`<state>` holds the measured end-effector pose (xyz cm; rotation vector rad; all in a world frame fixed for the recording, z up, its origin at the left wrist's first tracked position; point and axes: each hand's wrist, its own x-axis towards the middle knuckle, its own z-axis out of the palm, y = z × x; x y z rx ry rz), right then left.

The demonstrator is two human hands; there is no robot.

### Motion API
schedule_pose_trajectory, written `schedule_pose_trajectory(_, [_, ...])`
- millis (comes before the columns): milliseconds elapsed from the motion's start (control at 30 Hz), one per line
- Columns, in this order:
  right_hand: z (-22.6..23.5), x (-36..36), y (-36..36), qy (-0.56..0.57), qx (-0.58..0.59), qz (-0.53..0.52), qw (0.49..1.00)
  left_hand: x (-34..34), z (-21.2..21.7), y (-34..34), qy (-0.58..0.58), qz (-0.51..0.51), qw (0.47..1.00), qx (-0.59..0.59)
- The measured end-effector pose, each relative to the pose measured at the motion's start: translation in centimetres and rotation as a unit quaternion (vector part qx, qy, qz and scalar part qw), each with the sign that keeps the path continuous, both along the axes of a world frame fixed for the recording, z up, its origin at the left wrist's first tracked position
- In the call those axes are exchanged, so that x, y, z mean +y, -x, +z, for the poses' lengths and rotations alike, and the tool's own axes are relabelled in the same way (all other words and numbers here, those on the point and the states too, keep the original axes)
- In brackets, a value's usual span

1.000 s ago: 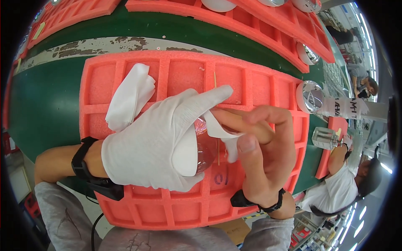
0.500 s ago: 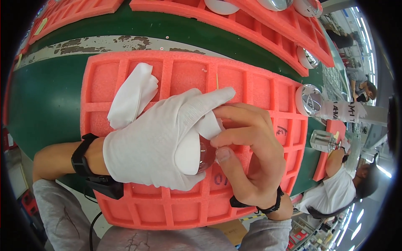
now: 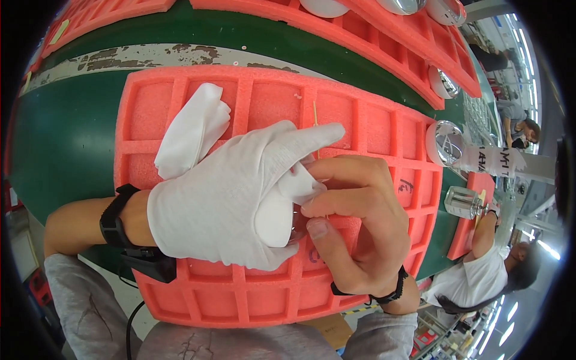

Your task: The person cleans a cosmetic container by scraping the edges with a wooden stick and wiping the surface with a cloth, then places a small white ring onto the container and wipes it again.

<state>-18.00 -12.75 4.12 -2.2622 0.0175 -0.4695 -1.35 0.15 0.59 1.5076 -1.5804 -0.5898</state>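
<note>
My left hand (image 3: 210, 210), in a white glove, is wrapped round a small rounded white piece (image 3: 273, 221) with a clear, glossy end (image 3: 297, 225). My bare right hand (image 3: 375, 231) has thumb and fingers bent close together at that end. Its fingertips pinch a white cloth (image 3: 300, 183), which lies against the piece beside my gloved fingers. Below both hands is a red foam tray (image 3: 242, 108) divided into square compartments. On the tray's far left lies a folded white cloth or glove (image 3: 193, 132).
More red foam trays (image 3: 264, 15) stand at the back, some holding shiny domed pieces (image 3: 444, 84). A silvery dome (image 3: 445, 143) sits by the tray's right edge, near a glass jar (image 3: 462, 202). A co-worker in white (image 3: 474, 273) is at the right.
The white cloth at my right fingertips has shifted and bunched differently, and less of the clear end shows. Both hands have moved very slightly right. The view has tilted a little.
</note>
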Motion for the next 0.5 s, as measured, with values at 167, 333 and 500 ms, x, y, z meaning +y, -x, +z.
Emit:
schedule_pose_trajectory(167, [-0.7, -0.8, -0.4, -0.142, -0.008, -0.154, 0.978, -0.5, 0.0, 0.1, 0.013, -0.022, 0.991, 0.130])
schedule_pose_trajectory(333, [-1.3, -3.5, -0.3, 0.061, 0.070, -0.266, 0.960, -0.1, 0.3, 0.0, -0.005, -0.003, 0.992, 0.124])
schedule_pose_trajectory(500, [1.0, -1.6, 0.6, 0.142, 0.155, -0.252, 0.945, 0.3, 0.9, -0.7, -0.040, -0.025, 0.998, 0.033])
